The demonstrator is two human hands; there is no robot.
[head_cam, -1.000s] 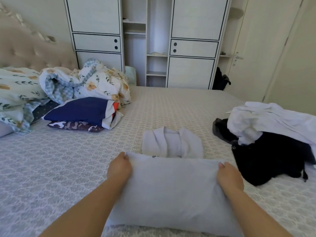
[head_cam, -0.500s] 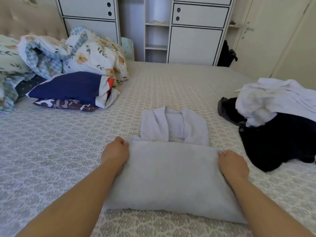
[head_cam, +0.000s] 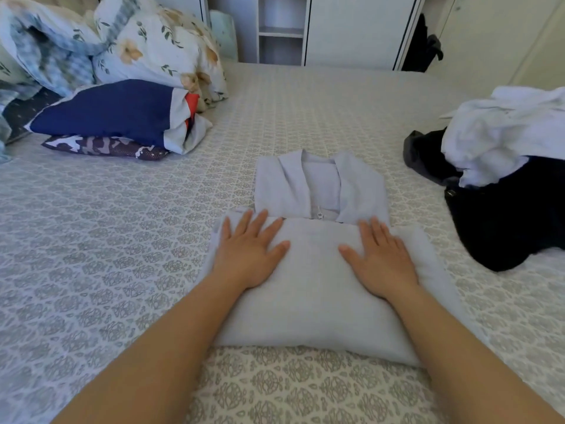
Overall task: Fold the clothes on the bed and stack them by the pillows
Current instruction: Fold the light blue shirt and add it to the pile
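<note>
A pale lilac collared garment (head_cam: 318, 286) lies on the patterned bed (head_cam: 107, 240), its lower half folded up over the body, the collar showing beyond the fold. My left hand (head_cam: 249, 250) lies flat on the fold's left side with fingers spread and straight. My right hand (head_cam: 380, 255) presses flat on the right side the same way. A folded navy, white and red piece (head_cam: 113, 113) rests on a camouflage-print piece (head_cam: 101, 146) at the left, next to the floral pillows (head_cam: 146, 53).
A loose heap of white cloth (head_cam: 501, 133) over black clothes (head_cam: 507, 215) sits at the bed's right edge. White wardrobes (head_cam: 351, 29) and an open shelf stand beyond the bed's far side. A door is at the far right.
Both hands let go of the folded edge they were gripping and now lie flat on top of the garment. The fold has come down onto the body. The view has tilted downward.
</note>
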